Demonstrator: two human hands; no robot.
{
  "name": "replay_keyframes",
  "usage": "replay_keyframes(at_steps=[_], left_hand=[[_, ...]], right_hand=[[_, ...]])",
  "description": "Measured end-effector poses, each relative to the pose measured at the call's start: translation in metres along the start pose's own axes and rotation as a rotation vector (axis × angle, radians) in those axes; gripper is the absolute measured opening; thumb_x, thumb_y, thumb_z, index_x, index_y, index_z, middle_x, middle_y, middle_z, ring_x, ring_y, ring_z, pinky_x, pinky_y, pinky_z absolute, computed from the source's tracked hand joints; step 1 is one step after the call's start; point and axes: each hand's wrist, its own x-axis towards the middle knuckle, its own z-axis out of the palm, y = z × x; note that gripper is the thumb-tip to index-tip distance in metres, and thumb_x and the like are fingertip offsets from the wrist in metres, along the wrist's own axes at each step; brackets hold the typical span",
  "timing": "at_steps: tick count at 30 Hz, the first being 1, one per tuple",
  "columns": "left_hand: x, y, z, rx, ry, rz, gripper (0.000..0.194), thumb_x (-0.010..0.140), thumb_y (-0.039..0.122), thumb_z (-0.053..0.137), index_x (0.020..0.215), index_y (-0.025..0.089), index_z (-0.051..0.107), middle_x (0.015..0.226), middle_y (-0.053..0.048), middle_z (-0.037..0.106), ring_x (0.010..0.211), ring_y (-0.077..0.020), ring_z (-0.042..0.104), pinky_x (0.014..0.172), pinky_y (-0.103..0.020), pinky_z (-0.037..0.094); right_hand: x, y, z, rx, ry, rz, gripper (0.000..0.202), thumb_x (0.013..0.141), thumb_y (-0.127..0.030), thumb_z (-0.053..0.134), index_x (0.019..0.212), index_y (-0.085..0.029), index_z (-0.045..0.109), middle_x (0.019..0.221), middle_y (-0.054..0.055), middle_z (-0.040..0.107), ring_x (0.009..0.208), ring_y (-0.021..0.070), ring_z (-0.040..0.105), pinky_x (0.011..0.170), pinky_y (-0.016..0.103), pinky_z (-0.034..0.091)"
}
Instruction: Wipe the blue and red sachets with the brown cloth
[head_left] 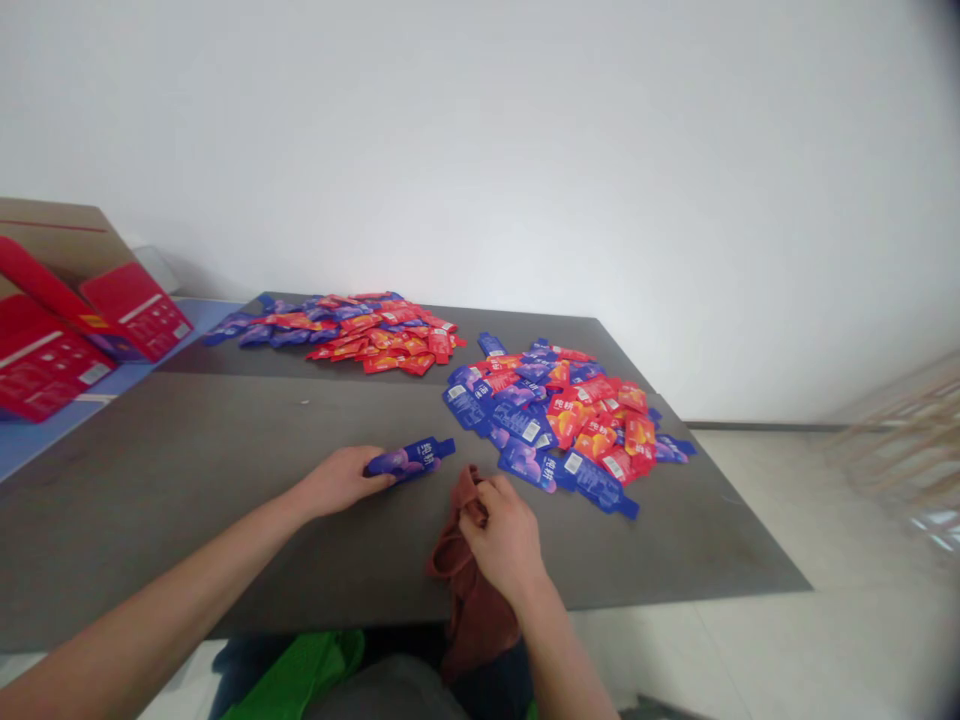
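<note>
My left hand [346,480] is closed on one end of a blue and purple pouch [411,458], whose narrow neck points right, just above the grey table. In my right hand [505,530] a reddish-brown cloth [469,585] is bunched between the fingers, and it hangs down over the table's front edge. Beyond my right hand lies a loose pile of flat blue and red pouches [536,400], the nearest of them a short way from my knuckles. Print in white and a fruit picture show on the pouch in my left hand.
A second heap of red and blue pouches [375,330] lies at the back of the grey table [337,560], near the white wall [480,150]. Open red cardboard boxes [56,350] stand on a blue surface at the left. Wooden slats [907,440] show at the right.
</note>
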Motion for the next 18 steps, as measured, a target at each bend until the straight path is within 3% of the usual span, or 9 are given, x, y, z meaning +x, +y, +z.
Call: replay_keyframes(at_steps=[5,8,12,18], left_hand=[[-0.009,0.001,0.000,-0.091,-0.081,0.063,0.027,0.087,0.043,0.054,0.082,0.020,0.070,0.084,-0.001,0.074,0.081,-0.0215,0.067,0.070,-0.025,0.044],[-0.019,0.002,0.002,-0.161,-0.150,0.146,0.021,0.086,0.032,0.053,0.087,0.022,0.070,0.091,0.001,0.076,0.085,-0.0198,0.067,0.075,-0.024,0.046],[-0.024,0.002,0.006,-0.107,-0.124,0.107,0.018,0.083,0.026,0.052,0.076,0.020,0.067,0.079,0.001,0.073,0.075,-0.0173,0.065,0.068,-0.023,0.043],[-0.015,0.000,0.015,0.078,-0.031,0.095,0.034,0.089,0.038,0.051,0.062,0.019,0.057,0.064,0.001,0.059,0.061,-0.0145,0.054,0.059,-0.025,0.033]], right_hand=[[0.027,-0.056,0.012,-0.011,0.040,-0.417,0.005,0.088,-0.025,0.057,0.093,-0.023,0.060,0.108,0.002,0.059,0.099,0.0173,0.054,0.082,0.027,0.042],[0.036,-0.076,0.027,-0.067,-0.011,-0.538,0.011,0.091,-0.032,0.056,0.094,-0.024,0.061,0.106,0.003,0.059,0.096,0.0188,0.054,0.080,0.029,0.043],[0.046,-0.069,0.040,-0.132,-0.070,-0.452,0.012,0.090,-0.034,0.059,0.094,-0.024,0.062,0.102,0.003,0.059,0.095,0.0194,0.054,0.078,0.029,0.043],[0.064,-0.035,0.030,-0.202,-0.181,-0.127,0.011,0.089,-0.033,0.058,0.094,-0.024,0.062,0.102,0.002,0.058,0.088,0.0169,0.058,0.069,0.027,0.040]])
